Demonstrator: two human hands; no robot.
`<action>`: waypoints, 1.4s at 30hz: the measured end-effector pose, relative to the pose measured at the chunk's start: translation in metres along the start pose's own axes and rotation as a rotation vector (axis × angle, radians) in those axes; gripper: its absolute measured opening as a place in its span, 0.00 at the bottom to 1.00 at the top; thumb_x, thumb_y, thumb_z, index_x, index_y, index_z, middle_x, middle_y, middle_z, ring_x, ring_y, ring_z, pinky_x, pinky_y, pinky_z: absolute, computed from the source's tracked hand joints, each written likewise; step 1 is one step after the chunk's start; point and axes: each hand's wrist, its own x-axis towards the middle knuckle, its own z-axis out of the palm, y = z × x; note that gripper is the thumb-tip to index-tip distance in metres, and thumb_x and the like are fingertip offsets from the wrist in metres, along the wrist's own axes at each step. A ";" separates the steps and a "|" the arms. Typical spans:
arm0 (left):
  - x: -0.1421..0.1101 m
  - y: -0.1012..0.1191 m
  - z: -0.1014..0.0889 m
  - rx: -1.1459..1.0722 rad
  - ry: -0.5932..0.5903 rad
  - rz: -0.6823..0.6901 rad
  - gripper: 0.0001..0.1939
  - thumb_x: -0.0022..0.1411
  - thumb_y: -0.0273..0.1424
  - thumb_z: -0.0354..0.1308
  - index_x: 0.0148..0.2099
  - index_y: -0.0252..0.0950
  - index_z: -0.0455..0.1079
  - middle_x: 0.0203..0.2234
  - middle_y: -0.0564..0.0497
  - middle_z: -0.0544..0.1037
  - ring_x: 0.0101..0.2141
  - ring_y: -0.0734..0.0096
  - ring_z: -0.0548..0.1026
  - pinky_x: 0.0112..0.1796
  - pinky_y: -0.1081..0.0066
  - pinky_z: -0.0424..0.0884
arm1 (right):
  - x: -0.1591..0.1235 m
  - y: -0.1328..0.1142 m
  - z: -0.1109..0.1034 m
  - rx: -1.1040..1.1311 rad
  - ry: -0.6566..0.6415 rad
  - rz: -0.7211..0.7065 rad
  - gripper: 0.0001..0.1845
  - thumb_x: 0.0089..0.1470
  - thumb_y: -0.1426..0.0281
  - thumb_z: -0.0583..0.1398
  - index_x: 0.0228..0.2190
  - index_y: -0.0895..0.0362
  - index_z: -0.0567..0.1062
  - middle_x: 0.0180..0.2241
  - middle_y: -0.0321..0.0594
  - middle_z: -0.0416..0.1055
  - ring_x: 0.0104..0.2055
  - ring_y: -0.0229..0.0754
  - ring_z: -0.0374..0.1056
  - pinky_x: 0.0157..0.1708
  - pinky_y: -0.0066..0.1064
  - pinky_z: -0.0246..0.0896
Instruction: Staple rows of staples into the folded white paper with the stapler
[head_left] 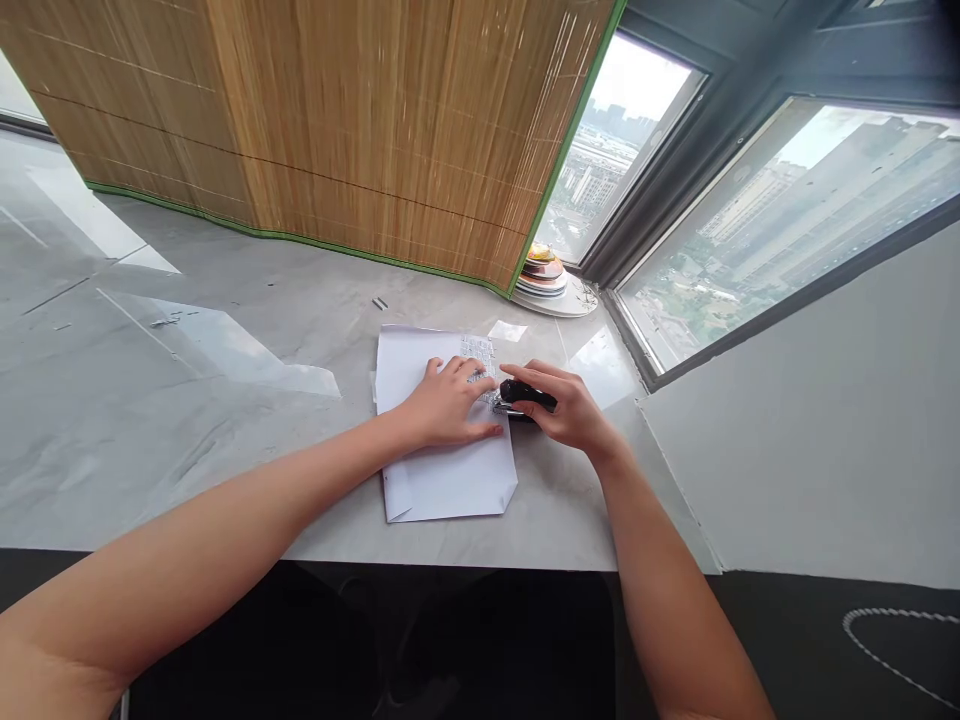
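Observation:
White sheets of paper (450, 490) lie on the marble-patterned ledge, their lower corners folded or cut at a slant. Small printed text shows near the upper right of the stack. My left hand (454, 405) rests on the paper, palm down with fingers spread. A black stapler (525, 395) is in my right hand (566, 405), its jaws at the right edge of the paper. The thumb lies low and the fingers curl over the top. Whether the jaws press on the sheets cannot be made out.
A bamboo blind (360, 130) with green edging hangs down to the ledge (210, 420). Stacked plates (551, 290) stand in the window corner. Two small staple strips (380, 303) lie behind the paper. A white wall (810, 430) rises at the right.

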 end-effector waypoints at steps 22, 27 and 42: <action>-0.001 0.000 0.002 0.076 0.011 0.007 0.33 0.66 0.56 0.59 0.64 0.42 0.71 0.63 0.38 0.71 0.61 0.43 0.67 0.59 0.43 0.58 | 0.002 0.002 0.009 0.009 -0.011 -0.035 0.24 0.66 0.73 0.60 0.60 0.44 0.78 0.40 0.42 0.71 0.41 0.45 0.70 0.41 0.40 0.72; -0.001 -0.001 0.003 0.081 0.023 0.014 0.33 0.66 0.56 0.59 0.63 0.41 0.72 0.63 0.38 0.71 0.60 0.43 0.67 0.58 0.43 0.59 | 0.002 0.001 0.010 0.010 -0.025 -0.037 0.25 0.65 0.74 0.60 0.60 0.43 0.78 0.41 0.41 0.71 0.40 0.45 0.70 0.42 0.40 0.71; -0.002 0.001 0.002 0.090 0.032 -0.007 0.30 0.66 0.56 0.58 0.59 0.41 0.74 0.62 0.39 0.71 0.59 0.43 0.68 0.56 0.44 0.59 | 0.001 -0.003 0.013 -0.048 -0.023 0.008 0.26 0.63 0.76 0.61 0.59 0.43 0.79 0.38 0.40 0.69 0.39 0.45 0.69 0.41 0.40 0.69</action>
